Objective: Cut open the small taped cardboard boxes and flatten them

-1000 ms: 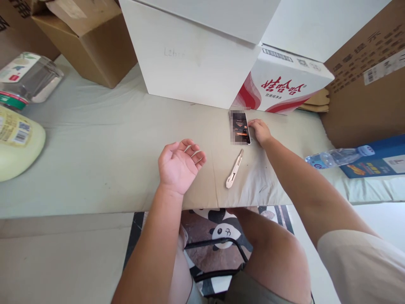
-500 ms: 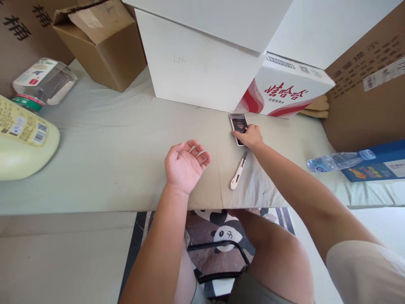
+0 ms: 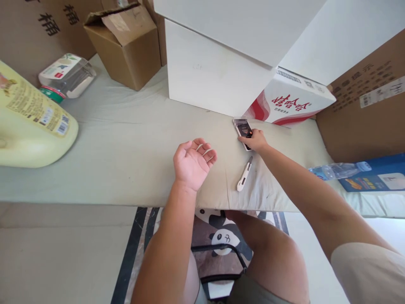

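- Phone [image 3: 244, 129] on the cloth-covered surface [image 3: 126, 169], screen up, ahead and to the right of the left hand [image 3: 193, 166]; from my end I cannot tell whether its near edge is raised.
- Its long axis runs from far left to near right, far end just beside the foot of the white box [image 3: 218, 69] and the red-and-white carton [image 3: 287, 103].
- Right hand [image 3: 257, 140] is the nearer one by far: I have it closed on the near half, coming in from the right, thumb across the screen, fingers along the right edge.
- Left hand I read as empty, palm up, fingers loosely curled, well apart from the right; whether it touches the cloth I cannot tell.
- Utility knife [image 3: 244, 175] lies between the phone and the front edge, near me, slanted the opposite way, its tip toward the phone's near end.
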A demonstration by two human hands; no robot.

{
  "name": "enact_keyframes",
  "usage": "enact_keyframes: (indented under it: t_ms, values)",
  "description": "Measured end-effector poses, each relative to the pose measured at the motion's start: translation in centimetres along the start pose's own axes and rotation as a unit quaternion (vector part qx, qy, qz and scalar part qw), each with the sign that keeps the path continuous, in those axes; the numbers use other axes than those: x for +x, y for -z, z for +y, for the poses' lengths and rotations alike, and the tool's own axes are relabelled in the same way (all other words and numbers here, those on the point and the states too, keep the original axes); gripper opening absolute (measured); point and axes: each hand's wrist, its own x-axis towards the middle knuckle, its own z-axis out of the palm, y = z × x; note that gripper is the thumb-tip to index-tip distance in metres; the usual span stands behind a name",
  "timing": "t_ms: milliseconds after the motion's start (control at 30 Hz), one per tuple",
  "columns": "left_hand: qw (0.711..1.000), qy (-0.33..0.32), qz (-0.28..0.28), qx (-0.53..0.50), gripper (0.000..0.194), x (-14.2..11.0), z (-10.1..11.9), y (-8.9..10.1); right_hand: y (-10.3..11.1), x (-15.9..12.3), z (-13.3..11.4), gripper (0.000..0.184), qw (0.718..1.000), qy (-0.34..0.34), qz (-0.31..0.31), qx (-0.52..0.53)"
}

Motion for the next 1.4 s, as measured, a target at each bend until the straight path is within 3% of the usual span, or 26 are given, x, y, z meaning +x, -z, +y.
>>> enact_keyframes:
  t_ms: [133, 233, 300, 400, 567, 700, 767, 800, 867, 967, 1100, 1233, 1333, 1400]
  values:
    - [0.999, -0.01, -0.003, -0.036, 0.022, -0.4, 1.1, 0.6, 2.3, 0.1, 0.0, 0.078, 0.999, 0.009, -0.02, -0.043]
    - [0.997, -0.028, -0.006, -0.067, 0.022, -0.7, 2.2, 1.0, 4.0, -0.4, -0.9, 0.084, 0.996, 0.01, 0.004, -0.085]
    - [0.995, -0.032, -0.01, -0.091, 0.022, -1.0, 3.0, 1.3, 4.5, -1.0, -2.4, 0.079, 0.994, 0.036, 0.028, -0.103]
    - [0.992, -0.023, -0.013, -0.126, 0.024, -1.5, 3.9, 1.7, 3.6, -2.3, -6.3, 0.061, 0.984, 0.135, 0.048, -0.103]
    - [0.985, -0.02, -0.011, -0.172, 0.025, -2.2, 5.7, 2.7, -0.6, -4.3, -16.6, 0.043, 0.932, 0.357, 0.029, -0.054]
    - [0.98, -0.038, -0.013, -0.196, 0.024, -3.0, 7.7, 3.8, -3.3, -4.5, -27.8, 0.045, 0.88, 0.473, 0.025, -0.013]
    - [0.978, -0.049, -0.008, -0.202, 0.023, -3.3, 8.7, 4.2, -3.9, -4.3, -33.5, 0.052, 0.854, 0.517, 0.052, 0.021]
    - [0.977, -0.055, -0.004, -0.205, 0.023, -3.5, 9.1, 4.4, -4.1, -4.2, -36.1, 0.059, 0.855, 0.513, 0.065, 0.033]
    - [0.976, -0.066, 0.002, -0.209, 0.022, -3.6, 9.7, 4.6, -4.2, -4.0, -40.5, 0.069, 0.887, 0.456, 0.069, 0.031]
    - [0.974, -0.072, 0.0, -0.213, 0.021, -3.7, 9.9, 4.8, -4.2, -3.8, -44.2, 0.071, 0.932, 0.361, 0.043, 0.013]
    - [0.978, -0.067, 0.001, -0.196, 0.02, -3.7, 9.7, 4.4, -4.0, -3.5, -43.9, 0.062, 0.943, 0.328, 0.049, 0.013]
    - [0.98, -0.12, 0.05, -0.153, 0.017, -3.5, 9.1, 4.0, -3.4, -4.3, -39.4, 0.05, 0.921, 0.382, 0.062, 0.055]
    - [0.949, -0.255, 0.153, -0.101, 0.012, -3.0, 8.5, 4.2, -2.6, -6.8, -33.4, 0.052, 0.889, 0.426, 0.054, 0.158]
    - [0.893, -0.38, 0.239, -0.037, 0.011, -2.8, 8.2, 4.6, -1.8, -9.5, -28.5, 0.052, 0.877, 0.421, 0.051, 0.228]
